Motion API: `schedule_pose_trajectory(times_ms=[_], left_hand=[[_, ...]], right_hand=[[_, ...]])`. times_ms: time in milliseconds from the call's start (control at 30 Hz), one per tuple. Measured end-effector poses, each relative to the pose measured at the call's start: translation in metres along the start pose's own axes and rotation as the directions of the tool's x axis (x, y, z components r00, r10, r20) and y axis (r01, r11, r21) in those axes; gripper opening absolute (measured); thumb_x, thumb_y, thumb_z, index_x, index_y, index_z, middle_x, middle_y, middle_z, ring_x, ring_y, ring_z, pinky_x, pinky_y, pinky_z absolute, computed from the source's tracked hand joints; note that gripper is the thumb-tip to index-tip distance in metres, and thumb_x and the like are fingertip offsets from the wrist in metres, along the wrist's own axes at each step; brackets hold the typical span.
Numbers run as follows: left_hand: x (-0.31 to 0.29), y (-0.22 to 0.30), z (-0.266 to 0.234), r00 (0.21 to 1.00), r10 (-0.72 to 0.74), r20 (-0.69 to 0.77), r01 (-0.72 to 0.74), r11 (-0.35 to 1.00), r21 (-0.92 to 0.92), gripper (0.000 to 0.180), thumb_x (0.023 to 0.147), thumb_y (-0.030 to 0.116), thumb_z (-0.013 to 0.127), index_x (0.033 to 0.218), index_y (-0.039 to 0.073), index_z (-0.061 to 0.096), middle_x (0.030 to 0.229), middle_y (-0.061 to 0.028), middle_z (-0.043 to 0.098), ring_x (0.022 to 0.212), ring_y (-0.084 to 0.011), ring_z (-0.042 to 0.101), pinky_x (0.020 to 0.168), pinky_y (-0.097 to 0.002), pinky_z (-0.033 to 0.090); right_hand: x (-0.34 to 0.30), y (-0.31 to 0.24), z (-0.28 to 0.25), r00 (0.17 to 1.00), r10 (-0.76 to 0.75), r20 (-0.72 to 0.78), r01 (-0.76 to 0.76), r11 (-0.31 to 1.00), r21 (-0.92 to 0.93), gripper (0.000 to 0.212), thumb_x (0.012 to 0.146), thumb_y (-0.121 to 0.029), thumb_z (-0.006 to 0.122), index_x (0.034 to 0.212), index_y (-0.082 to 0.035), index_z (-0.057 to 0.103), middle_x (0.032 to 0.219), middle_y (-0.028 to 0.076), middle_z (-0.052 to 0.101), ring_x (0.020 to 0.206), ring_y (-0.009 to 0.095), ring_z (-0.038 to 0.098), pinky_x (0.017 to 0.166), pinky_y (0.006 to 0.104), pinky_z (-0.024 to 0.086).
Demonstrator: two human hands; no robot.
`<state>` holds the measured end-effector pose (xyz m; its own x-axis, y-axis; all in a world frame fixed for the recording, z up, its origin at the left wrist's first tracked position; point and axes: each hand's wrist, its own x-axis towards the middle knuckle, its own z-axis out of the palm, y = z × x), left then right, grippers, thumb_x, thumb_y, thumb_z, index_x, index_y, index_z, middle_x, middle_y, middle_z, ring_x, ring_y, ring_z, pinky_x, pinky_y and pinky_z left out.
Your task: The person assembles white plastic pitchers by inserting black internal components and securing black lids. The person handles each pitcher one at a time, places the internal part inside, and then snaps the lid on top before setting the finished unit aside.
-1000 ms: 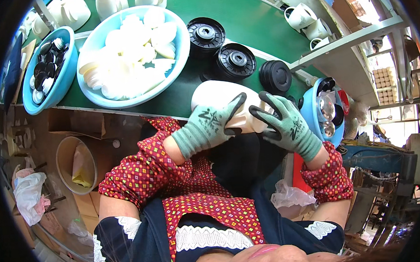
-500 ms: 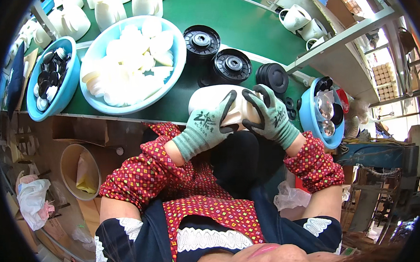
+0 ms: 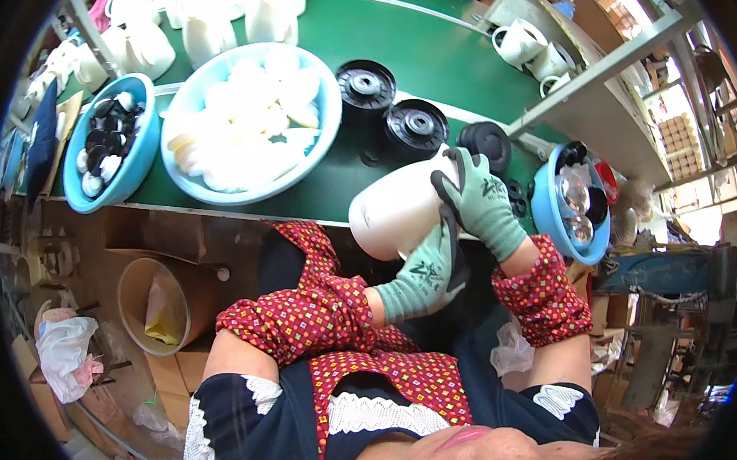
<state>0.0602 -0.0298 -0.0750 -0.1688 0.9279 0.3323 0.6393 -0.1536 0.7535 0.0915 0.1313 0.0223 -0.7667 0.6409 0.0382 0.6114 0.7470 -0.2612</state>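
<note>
A smooth white plastic jug body (image 3: pixel 401 207) lies tilted on its side at the table's near edge, over my lap. My right hand (image 3: pixel 479 199), in a green and black work glove, grips its right end with the fingers wrapped over the rim. Closed against the jug's lower near side is my left hand (image 3: pixel 425 281), gloved the same way; part of its grip is hidden behind the palm. Just beyond the jug stand black round ribbed bases (image 3: pixel 417 127), with a stack of black discs (image 3: pixel 485 145) beside my right fingertips.
A large light-blue basin (image 3: pixel 329 119) of white parts sits left of the jug. Farther left is a smaller blue basin (image 3: pixel 150 116) of black and white caps. A blue tub (image 3: pixel 544 208) with clear domes stands right. White jugs (image 3: pixel 270 18) line the back; a metal frame (image 3: pixel 594 72) crosses at right.
The jug has turned from upright in both hands to lying tilted leftward. My left hand has slid down and right beneath it; my right hand stays at its right end. The view shifts slightly.
</note>
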Motion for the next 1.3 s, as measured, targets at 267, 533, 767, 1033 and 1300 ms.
schedule_pose_trajectory(times_ms=[267,533,767,1033,1300], left_hand=[[-0.029,-0.041,-0.054,0.948,0.269,-0.172,-0.308,0.911,-0.274,0.096,0.083,0.015,0.084,0.163,-0.002,0.033,0.140,-0.0274,0.057,0.124,-0.0487,0.060,0.109,-0.0489,0.050],[-0.012,-0.162,-0.118,0.973,-0.130,-0.188,0.124,0.991,-0.042,0.057,0.090,0.008,0.077,0.144,0.006,0.060,0.105,-0.0140,0.066,0.091,-0.0298,0.072,0.080,-0.0361,0.060],[-0.015,-0.277,-0.057,0.950,-0.172,-0.260,0.200,0.976,0.083,0.049,0.093,0.028,0.077,0.137,0.010,0.065,0.122,-0.0166,0.072,0.115,-0.0369,0.070,0.103,-0.0490,0.055],[-0.027,-0.268,-0.056,0.941,-0.241,-0.239,0.225,0.970,-0.091,0.059,0.087,0.022,0.085,0.141,0.010,0.065,0.132,-0.0132,0.072,0.118,-0.0333,0.069,0.107,-0.0437,0.053],[-0.023,-0.255,-0.072,0.926,-0.351,-0.135,0.334,0.933,-0.138,0.045,0.088,0.011,0.084,0.131,0.007,0.071,0.120,-0.0150,0.073,0.111,-0.0349,0.070,0.099,-0.0430,0.056]], right_hand=[[0.004,-0.025,-0.019,0.981,-0.195,0.008,0.194,0.979,0.057,0.072,0.085,-0.054,0.083,0.146,-0.021,0.063,0.116,0.025,0.064,0.104,0.043,0.070,0.088,0.0513,0.058],[0.138,-0.048,-0.130,0.735,-0.459,-0.499,0.496,0.866,-0.066,0.063,0.086,-0.042,0.087,0.136,-0.008,0.068,0.110,0.021,0.072,0.098,0.040,0.074,0.088,0.0464,0.060],[0.343,-0.069,-0.057,0.775,-0.371,-0.512,0.285,0.928,-0.241,0.080,0.085,-0.069,0.076,0.145,-0.018,0.063,0.128,0.021,0.067,0.111,0.039,0.072,0.095,0.0481,0.059],[0.485,-0.074,0.063,0.928,-0.209,-0.307,0.149,0.967,-0.207,0.084,0.086,-0.077,0.068,0.149,-0.022,0.063,0.132,0.025,0.067,0.120,0.040,0.069,0.102,0.0496,0.056],[0.513,-0.062,0.084,0.958,-0.151,-0.243,0.172,0.983,0.070,0.083,0.090,-0.080,0.061,0.146,-0.019,0.063,0.143,0.023,0.063,0.133,0.040,0.063,0.111,0.0511,0.051]])
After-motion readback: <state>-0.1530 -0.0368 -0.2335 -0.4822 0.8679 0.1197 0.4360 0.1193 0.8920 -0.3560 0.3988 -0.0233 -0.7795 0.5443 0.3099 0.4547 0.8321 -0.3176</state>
